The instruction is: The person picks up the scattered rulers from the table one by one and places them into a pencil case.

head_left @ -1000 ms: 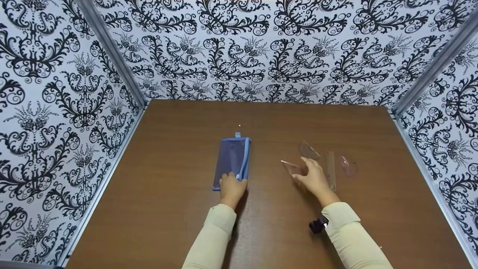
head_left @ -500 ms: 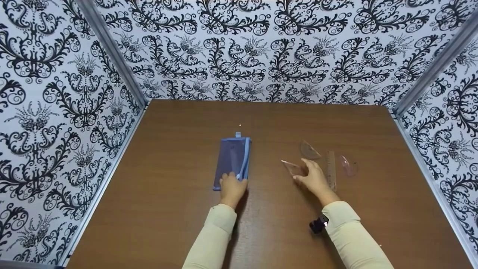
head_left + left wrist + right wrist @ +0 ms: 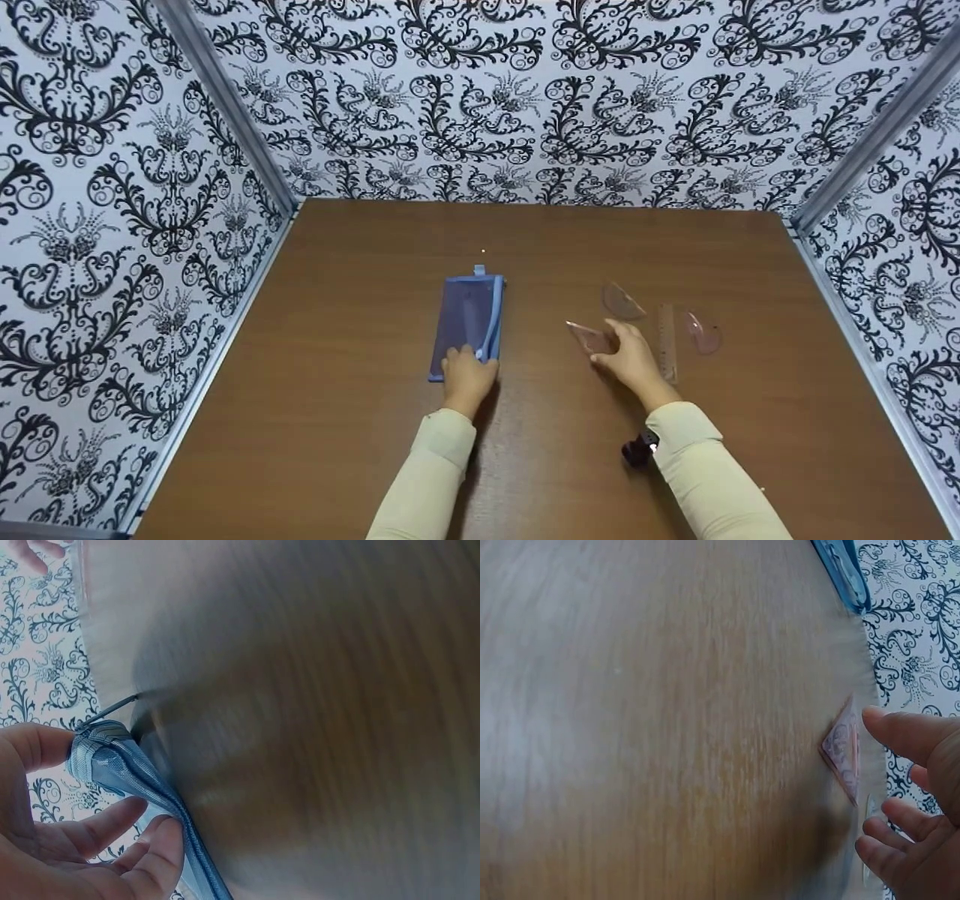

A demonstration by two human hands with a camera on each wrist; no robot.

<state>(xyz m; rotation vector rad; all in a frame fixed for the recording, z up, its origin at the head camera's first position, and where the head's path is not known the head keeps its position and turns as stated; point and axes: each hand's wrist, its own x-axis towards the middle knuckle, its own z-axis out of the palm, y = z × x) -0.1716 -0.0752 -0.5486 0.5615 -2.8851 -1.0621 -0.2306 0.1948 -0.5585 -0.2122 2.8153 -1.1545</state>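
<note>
A blue zip pencil pouch (image 3: 461, 319) with a see-through front lies left of the table's middle. My left hand (image 3: 467, 379) grips its near end, and in the left wrist view the thumb presses by the zip end while the fingers (image 3: 161, 859) bend against its side. A small clear pinkish set square (image 3: 592, 340) lies on the table to the right, seen as a triangle in the right wrist view. My right hand (image 3: 632, 362) is right at it, thumb and forefinger spread apart at its right side, the other fingers loosely bent and holding nothing.
Beyond the right hand lies a clear protractor (image 3: 621, 301). A clear ruler (image 3: 667, 341) and a pinkish curved plastic piece (image 3: 703, 334) lie further right. Black-and-white patterned walls (image 3: 480, 97) enclose the brown table (image 3: 360, 300) at the back and sides.
</note>
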